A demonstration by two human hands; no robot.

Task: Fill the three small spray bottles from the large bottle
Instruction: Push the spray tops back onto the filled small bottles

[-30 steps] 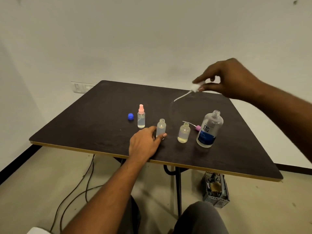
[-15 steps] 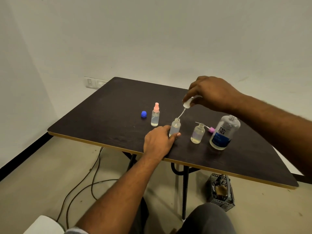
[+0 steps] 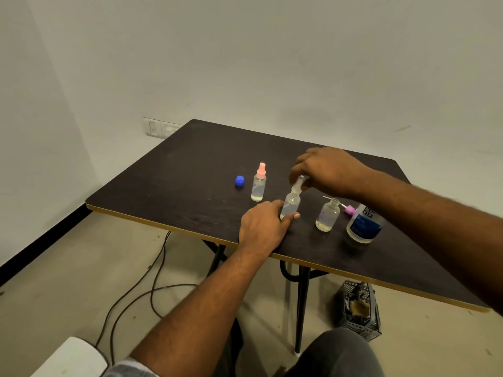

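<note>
White spray top (image 3: 298, 183) sits on the neck of the middle small bottle (image 3: 290, 206), pinched by fingers (image 3: 298, 165) of the right hand (image 3: 326, 170). The left hand (image 3: 261, 227) wraps round that bottle, near the front edge of the desk (image 3: 190, 164). Next job, I think: twist the top on tight. The pink-topped bottle (image 3: 258, 186) has clear liquid inside. The open bottle (image 3: 328, 216) has only a little. The large bottle (image 3: 363, 225) stands at the right.

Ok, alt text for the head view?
The right hand holds a white spray top on the middle small bottle, which the left hand grips on a dark table. A pink-capped bottle, uncapped small bottle and large bottle stand nearby.
</note>
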